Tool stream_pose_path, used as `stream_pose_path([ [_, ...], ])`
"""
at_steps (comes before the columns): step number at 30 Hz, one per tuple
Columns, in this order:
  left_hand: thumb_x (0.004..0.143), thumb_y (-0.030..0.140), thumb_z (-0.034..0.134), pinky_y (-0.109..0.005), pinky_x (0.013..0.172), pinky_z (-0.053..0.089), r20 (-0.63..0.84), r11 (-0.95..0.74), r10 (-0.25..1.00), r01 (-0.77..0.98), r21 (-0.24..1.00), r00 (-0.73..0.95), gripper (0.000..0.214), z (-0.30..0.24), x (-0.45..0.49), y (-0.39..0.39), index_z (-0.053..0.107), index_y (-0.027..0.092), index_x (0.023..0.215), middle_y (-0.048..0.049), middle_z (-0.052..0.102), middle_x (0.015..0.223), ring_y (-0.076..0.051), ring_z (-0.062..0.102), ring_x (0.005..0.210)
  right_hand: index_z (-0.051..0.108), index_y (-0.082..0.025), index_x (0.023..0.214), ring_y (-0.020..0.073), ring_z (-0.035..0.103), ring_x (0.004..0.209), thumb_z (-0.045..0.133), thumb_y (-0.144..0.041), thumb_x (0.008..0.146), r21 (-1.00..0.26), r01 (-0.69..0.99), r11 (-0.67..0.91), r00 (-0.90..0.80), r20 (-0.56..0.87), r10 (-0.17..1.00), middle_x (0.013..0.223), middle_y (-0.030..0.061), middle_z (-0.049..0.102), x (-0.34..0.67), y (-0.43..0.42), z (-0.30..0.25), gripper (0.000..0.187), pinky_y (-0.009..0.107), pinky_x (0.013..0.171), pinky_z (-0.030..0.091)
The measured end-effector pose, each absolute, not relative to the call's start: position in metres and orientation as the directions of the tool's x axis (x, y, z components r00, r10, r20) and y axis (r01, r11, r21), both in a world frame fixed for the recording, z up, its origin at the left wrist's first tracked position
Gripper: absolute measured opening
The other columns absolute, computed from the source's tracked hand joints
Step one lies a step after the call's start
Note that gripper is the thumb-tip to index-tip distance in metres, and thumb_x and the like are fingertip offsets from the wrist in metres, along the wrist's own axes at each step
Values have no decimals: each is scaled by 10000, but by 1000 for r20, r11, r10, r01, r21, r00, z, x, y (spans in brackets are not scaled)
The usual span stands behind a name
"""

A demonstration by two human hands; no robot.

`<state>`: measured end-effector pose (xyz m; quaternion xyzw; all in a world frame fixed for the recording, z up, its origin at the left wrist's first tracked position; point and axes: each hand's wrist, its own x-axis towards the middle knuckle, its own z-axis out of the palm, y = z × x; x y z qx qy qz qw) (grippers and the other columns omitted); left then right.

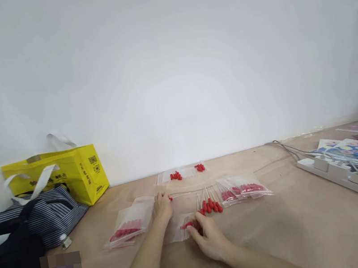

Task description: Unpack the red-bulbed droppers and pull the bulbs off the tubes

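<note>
My left hand (162,209) rests on the brown table with its fingers closed around a thin clear dropper with a red bulb (175,197) that sticks out to the right. My right hand (209,237) is curled, pinching a red-bulbed dropper (186,225) that lies on a small clear plastic bag (179,229). A loose bunch of red-bulbed droppers (210,205) lies just beyond my right hand. Filled clear bags lie at the left (129,225) and at the right (244,190).
More red-bulbed droppers (185,172) lie near the white wall. A yellow bag (76,170) and a striped bag (47,216) stand at the left. A white power strip (349,177) with cables, and printed cards (351,147), occupy the right.
</note>
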<state>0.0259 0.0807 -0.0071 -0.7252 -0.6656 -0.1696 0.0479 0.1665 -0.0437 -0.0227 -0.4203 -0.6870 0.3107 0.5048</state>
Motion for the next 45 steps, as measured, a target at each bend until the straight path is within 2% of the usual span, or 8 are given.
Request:
stream_pose_path([
  [5,790,57,400,-306,772,369,343,-133,937,977,168,69,220,-10,28,79,568,146,900,-93,579,950,-214,506,940,421,-192,757,115,523,568,433,-418,797,-931,-97,351,97,343,934,643,-21,502,178,-34,-30,229,242,555,422],
  [8,806,64,370,-314,789,361,386,-131,921,970,205,43,229,-7,28,73,554,143,916,-103,577,960,-221,505,944,416,-198,781,121,544,557,458,-468,777,-910,-172,376,223,336,915,643,-24,524,196,-31,-29,273,257,564,440],
  [11,816,82,369,-296,808,356,424,-141,905,955,261,18,205,0,31,63,527,135,935,-99,572,971,-210,502,954,435,-197,803,135,556,595,457,-469,781,-888,-68,455,323,412,852,654,-8,555,220,-29,-24,274,271,597,445],
  [15,787,81,416,-240,748,379,430,-177,903,926,334,17,175,5,45,45,495,167,918,-41,588,902,-162,541,888,477,-186,827,173,569,717,466,-431,785,-820,282,497,352,571,742,756,49,601,246,-24,-25,249,301,659,442],
  [24,731,113,504,-225,596,357,340,-203,938,893,402,61,115,-5,91,10,508,174,828,-8,604,707,-146,580,701,495,-180,794,188,555,737,367,-294,843,-412,807,422,-44,672,739,773,59,617,238,-19,-37,179,315,716,370],
  [30,747,190,520,-235,612,349,276,-204,957,890,409,93,54,-7,92,8,565,177,773,-14,647,713,-154,597,709,492,-188,792,180,539,771,395,-220,823,-270,886,378,-113,664,739,755,43,617,236,-20,-35,107,303,752,318],
  [38,798,225,476,-234,632,344,247,-226,960,879,421,128,152,-7,87,-1,622,184,804,-23,684,778,-154,612,740,511,-189,797,189,511,801,448,-157,761,-296,892,343,-108,596,795,806,35,619,240,-22,-34,79,300,759,295],
  [45,821,254,451,-238,602,334,284,-270,945,875,402,161,222,-10,92,-7,619,165,707,-43,664,709,-163,595,695,537,-199,825,181,511,801,479,-186,756,-312,884,347,-102,596,796,802,31,615,243,-23,-35,91,287,738,292],
])
